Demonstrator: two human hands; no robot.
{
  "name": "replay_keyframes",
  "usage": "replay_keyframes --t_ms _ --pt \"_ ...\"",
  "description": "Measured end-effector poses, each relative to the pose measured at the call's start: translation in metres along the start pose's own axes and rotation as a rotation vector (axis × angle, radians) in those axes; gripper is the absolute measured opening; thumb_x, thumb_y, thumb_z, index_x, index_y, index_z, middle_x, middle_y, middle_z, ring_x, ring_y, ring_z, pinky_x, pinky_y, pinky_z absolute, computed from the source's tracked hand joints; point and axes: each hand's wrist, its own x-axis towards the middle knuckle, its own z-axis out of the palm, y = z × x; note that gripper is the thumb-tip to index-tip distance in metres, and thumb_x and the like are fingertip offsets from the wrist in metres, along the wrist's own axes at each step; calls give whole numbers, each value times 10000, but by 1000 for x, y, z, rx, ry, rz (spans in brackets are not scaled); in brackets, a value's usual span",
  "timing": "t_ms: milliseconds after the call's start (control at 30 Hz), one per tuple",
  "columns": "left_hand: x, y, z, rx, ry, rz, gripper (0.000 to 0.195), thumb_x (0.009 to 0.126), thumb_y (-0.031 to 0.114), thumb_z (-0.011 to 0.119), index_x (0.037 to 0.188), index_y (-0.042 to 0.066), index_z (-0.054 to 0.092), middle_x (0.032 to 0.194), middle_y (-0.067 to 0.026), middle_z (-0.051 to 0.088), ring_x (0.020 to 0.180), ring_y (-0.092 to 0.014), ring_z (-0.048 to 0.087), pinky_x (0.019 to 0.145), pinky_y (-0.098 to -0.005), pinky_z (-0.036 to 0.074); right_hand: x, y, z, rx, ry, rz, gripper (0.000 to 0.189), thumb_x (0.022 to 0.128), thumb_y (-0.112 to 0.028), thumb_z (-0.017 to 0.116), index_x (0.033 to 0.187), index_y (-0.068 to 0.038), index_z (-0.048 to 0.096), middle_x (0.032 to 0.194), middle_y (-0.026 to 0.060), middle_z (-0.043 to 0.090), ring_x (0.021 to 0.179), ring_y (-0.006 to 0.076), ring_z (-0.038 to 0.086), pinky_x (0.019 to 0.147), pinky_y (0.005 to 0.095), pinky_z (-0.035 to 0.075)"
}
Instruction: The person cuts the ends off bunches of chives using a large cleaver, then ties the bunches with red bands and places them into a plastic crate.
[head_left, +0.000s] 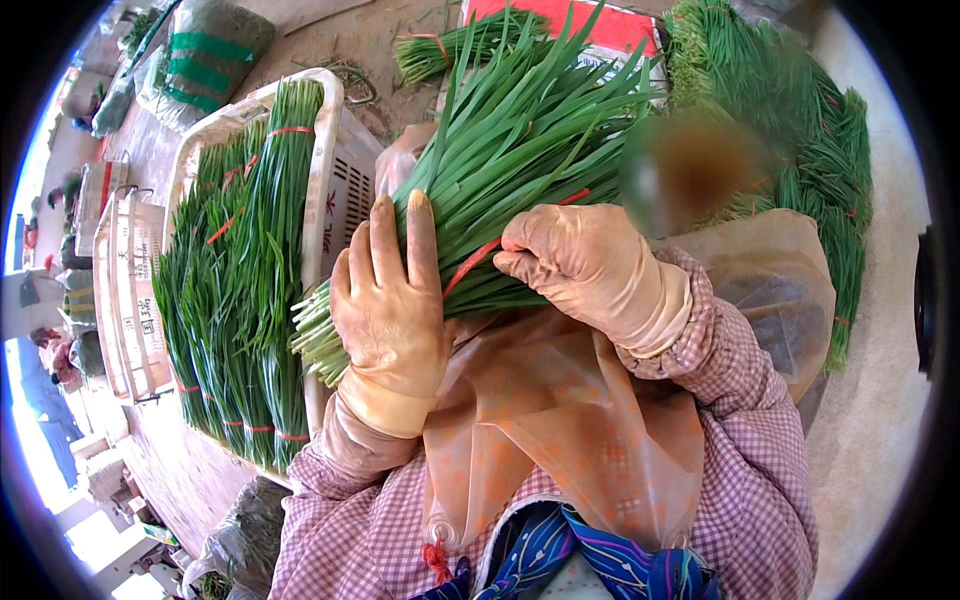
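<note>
Across my lap lies a bundle of green garlic chives (517, 150), its pale cut stems pointing left and its leaf tips up and right. My left hand (390, 292), in a stained rubber glove, rests over the stems with fingers extended and pressed on them. The thumb is hidden. A red tie (474, 264) runs around the bundle. My right hand (592, 262), gloved too, pinches that tie between thumb and curled fingers at the bundle's near side. A translucent plastic apron (555, 420) covers my front below the chives.
At the left a white plastic crate (330, 150) holds tied chive bundles (262, 285), with another crate (135, 300) beyond it. A tied bundle (450, 49) lies ahead near a red and white sack (622, 34). More bundles (817, 150) are piled at the right.
</note>
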Motion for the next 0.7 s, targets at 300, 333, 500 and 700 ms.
replay_keyframes --t_ms 300,333,500,700 --pt "-3 -2 5 -43 69 26 1031 536 195 801 1437 15 331 1370 -253 430 1177 -407 478 962 -477 408 -4 21 -36 371 552 295 63 837 -15 664 880 -32 621 704 12 603 607 87 543 546 241 450" --pt "-4 -3 8 -50 68 19 1099 516 206 821 1455 0 289 1406 -263 392 1222 -432 440 990 -499 378 -6 24 -46 401 623 373 60 853 -16 653 903 -31 624 723 1 609 626 76 541 555 236 447" --pt "-15 -2 10 7 63 77 998 576 278 787 1444 52 349 1389 -304 392 1181 -474 454 956 -544 383 -15 -1 -55 -274 379 -13 225 843 -168 669 1036 -63 623 842 62 618 734 205 596 662 332 478" --pt "-29 -5 -6 36 -40 187 796 694 447 741 1392 177 469 1387 -291 411 1165 -460 477 916 -545 417 -29 6 -12 -782 -254 43 583 772 -253 649 1302 -47 518 837 82 594 748 236 589 693 372 470"
